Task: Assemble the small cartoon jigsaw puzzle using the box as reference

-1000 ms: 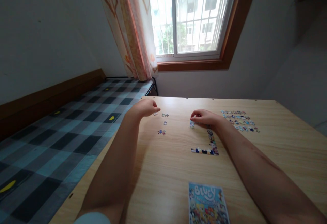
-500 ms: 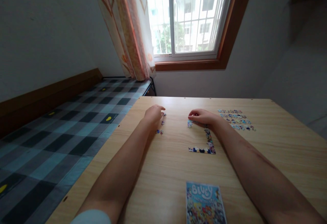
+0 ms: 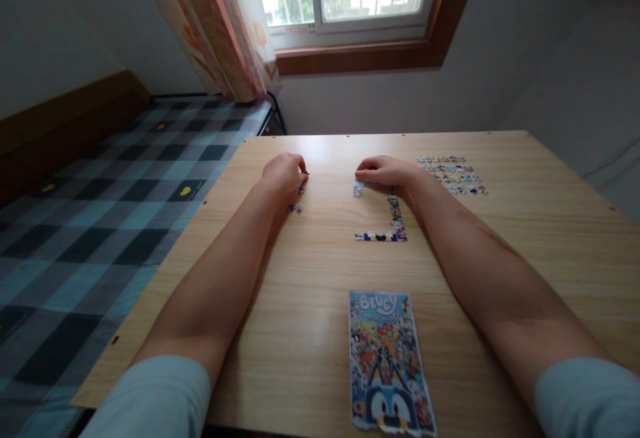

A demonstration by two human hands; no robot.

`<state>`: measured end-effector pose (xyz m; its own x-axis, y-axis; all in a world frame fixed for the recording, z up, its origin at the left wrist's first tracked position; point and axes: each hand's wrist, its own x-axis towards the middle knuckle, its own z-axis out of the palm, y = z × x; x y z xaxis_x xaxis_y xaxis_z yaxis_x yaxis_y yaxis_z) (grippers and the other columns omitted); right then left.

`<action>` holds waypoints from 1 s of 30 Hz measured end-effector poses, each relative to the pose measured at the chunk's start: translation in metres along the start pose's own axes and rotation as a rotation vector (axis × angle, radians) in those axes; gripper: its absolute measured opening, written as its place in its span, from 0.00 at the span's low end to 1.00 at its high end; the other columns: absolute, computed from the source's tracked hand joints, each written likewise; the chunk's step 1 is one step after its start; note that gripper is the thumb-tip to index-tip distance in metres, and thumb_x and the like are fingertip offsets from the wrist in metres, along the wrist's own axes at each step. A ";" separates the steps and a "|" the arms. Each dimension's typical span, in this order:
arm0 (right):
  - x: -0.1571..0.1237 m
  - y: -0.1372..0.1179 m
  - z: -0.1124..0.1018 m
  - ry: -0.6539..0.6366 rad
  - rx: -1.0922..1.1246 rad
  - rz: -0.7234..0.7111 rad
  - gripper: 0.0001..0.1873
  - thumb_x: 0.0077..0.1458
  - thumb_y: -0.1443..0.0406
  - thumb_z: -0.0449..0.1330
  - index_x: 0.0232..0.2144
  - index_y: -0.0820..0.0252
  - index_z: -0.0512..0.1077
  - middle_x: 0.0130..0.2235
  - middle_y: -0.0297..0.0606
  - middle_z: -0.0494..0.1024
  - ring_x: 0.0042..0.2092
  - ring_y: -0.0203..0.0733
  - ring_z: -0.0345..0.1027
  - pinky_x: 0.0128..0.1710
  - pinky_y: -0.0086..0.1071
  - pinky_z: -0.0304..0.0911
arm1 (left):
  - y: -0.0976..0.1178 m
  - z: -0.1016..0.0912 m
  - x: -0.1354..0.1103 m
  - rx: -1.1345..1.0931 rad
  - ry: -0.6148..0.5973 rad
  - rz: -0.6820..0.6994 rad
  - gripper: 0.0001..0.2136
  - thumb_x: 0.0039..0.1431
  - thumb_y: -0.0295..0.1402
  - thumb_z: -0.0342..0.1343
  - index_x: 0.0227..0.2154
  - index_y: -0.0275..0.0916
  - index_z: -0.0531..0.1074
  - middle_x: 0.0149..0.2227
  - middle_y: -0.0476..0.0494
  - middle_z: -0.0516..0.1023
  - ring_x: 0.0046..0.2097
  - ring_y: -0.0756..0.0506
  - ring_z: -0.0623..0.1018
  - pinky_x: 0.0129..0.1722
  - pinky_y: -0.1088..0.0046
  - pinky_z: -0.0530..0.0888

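Note:
My left hand is at the far left of the table, its thumb and fingertips pinched on a small dark jigsaw piece. Loose jigsaw pieces lie just below that hand, partly covered by it. Fingers curled together, my right hand rests over the top edge of a partly joined puzzle border. Whatever its fingertips hold, if anything, is hidden. The border runs along the top, right side and bottom, open toward the left.
Rows of loose jigsaw pieces lie beyond my right wrist. A colourful Bluey picture sheet is near the front of the wooden table. At left stands a bed with a checked cover; a window is behind.
The view has tilted down, showing more of the picture sheet. My left fingers, spread before, have closed on a jigsaw piece. My right hand stays over the puzzle border.

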<state>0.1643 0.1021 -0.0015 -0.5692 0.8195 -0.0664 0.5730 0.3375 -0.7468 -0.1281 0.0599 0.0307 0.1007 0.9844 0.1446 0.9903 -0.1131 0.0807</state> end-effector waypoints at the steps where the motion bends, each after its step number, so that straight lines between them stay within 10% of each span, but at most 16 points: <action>1: 0.000 0.000 0.000 -0.004 0.010 0.007 0.17 0.57 0.52 0.64 0.38 0.59 0.77 0.34 0.42 0.78 0.32 0.40 0.66 0.28 0.33 0.60 | 0.002 -0.002 0.000 -0.022 0.002 0.015 0.08 0.55 0.34 0.63 0.37 0.39 0.82 0.40 0.38 0.82 0.42 0.41 0.78 0.41 0.68 0.71; 16: 0.000 -0.005 0.001 -0.002 0.038 -0.004 0.15 0.52 0.56 0.65 0.39 0.58 0.79 0.34 0.41 0.77 0.32 0.40 0.67 0.30 0.34 0.62 | 0.057 -0.042 -0.018 -0.696 -0.066 0.175 0.08 0.54 0.34 0.63 0.36 0.37 0.80 0.28 0.45 0.79 0.21 0.54 0.70 0.22 0.74 0.65; 30: 0.004 -0.002 0.003 -0.011 0.000 -0.030 0.16 0.54 0.55 0.63 0.40 0.58 0.79 0.35 0.41 0.77 0.34 0.41 0.67 0.32 0.33 0.62 | 0.075 -0.014 -0.026 -0.676 -0.427 0.134 0.05 0.59 0.32 0.63 0.32 0.37 0.76 0.27 0.45 0.81 0.22 0.53 0.72 0.24 0.74 0.68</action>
<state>0.1589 0.1035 -0.0022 -0.5927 0.8038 -0.0517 0.5556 0.3616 -0.7487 -0.0579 0.0238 0.0465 0.3777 0.9077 -0.1826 0.7091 -0.1568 0.6874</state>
